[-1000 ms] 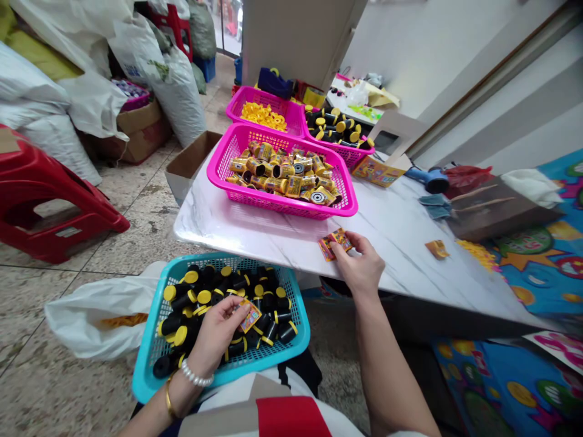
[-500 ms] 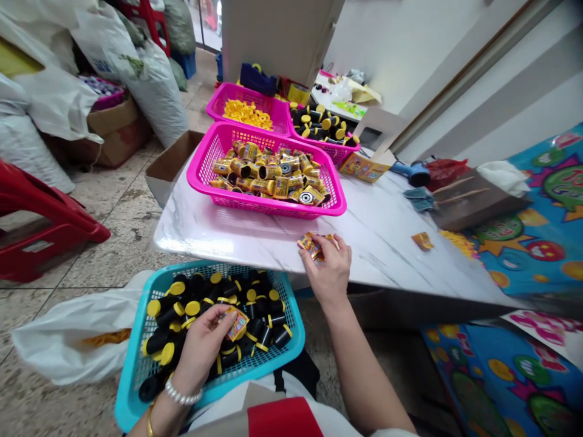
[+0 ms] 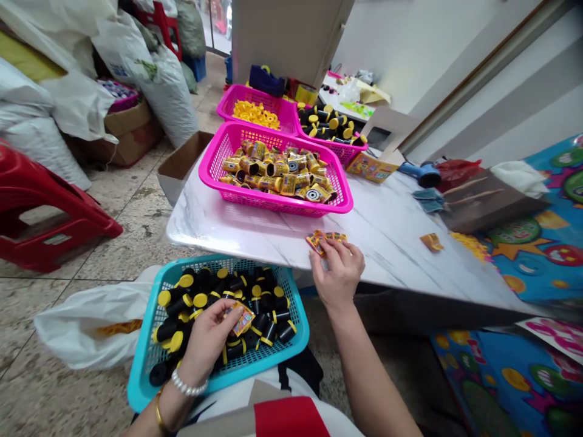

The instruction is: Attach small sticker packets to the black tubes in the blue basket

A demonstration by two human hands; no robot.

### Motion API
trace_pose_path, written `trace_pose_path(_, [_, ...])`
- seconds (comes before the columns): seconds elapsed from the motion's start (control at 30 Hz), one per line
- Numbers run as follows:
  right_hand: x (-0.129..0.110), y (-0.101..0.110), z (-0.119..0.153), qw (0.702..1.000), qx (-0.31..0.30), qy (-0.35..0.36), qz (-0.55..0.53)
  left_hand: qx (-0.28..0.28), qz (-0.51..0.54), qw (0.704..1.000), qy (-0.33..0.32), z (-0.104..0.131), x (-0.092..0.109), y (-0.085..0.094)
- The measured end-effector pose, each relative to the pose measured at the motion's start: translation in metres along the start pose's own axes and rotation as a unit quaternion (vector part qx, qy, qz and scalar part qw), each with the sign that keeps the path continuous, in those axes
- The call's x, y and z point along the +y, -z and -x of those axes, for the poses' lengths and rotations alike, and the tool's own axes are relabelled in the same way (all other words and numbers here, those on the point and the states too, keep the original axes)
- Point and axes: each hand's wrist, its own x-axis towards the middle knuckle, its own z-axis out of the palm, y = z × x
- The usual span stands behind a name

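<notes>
The left hand [image 3: 212, 334] is closed in a pinch, thumb against fingers, on a printed wrapper [image 3: 245, 320], held over the blue basket [image 3: 302, 328] just below the tabletop's [image 3: 387, 243] near edge. The right hand [image 3: 339, 273] is half curled, fingers on more wrappers [image 3: 320, 238] lying by that edge; whether it grips or merely presses them I can't tell from here. With such thin stuff I'd lift one layer by fingertip and hold the rest flat (they look apt to cling together). The blue basket holds black pots [image 3: 286, 331] with yellow caps. Beyond the tabletop's near left corner, a pink basket [image 3: 273, 203] is heaped with printed pots [image 3: 277, 176]; behind it, one basket [image 3: 288, 109] holds yellow rings [image 3: 256, 114], another [image 3: 339, 150] more capped pots.
</notes>
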Motion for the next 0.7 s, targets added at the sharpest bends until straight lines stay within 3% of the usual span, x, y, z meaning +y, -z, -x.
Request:
trace_pose_path(0.2, [-0.004, 0.009, 0.002, 0.998, -0.013, 0.032, 0.051, 0.007, 0.006, 1.000, -0.006, 0.003, 0.003, -0.005])
trace_pose_path(0.3, [-0.020, 0.023, 0.009, 0.999, -0.022, 0.014, -0.023, 0.022, 0.000, 0.999, -0.028, 0.006, 0.006, -0.008])
trace_pose_path(0.37, [-0.038, 0.033, 0.022, 0.987, -0.087, -0.016, -0.137, 0.030, -0.015, 0.998, -0.047, 0.008, 0.008, -0.009])
trace_pose_path(0.43, [-0.058, 0.038, 0.040, 0.928, -0.226, -0.066, -0.289, 0.029, -0.035, 0.997, -0.057, 0.010, 0.009, -0.010])
trace_pose_path(0.5, [-0.077, 0.035, 0.059, 0.818, -0.371, -0.136, -0.419, 0.029, -0.050, 0.996, -0.065, 0.011, 0.008, -0.011])
trace_pose_path(0.57, [-0.090, 0.027, 0.075, 0.726, -0.438, -0.215, -0.484, 0.034, -0.045, 0.996, -0.069, 0.013, 0.006, -0.010])
trace_pose_path(0.63, [-0.097, 0.017, 0.086, 0.699, -0.431, -0.274, -0.501, 0.040, -0.016, 0.997, -0.068, 0.016, 0.004, -0.008])
trace_pose_path(0.7, [-0.100, 0.010, 0.093, 0.708, -0.398, -0.297, -0.502, 0.041, 0.013, 0.997, -0.059, 0.021, 0.000, -0.004])
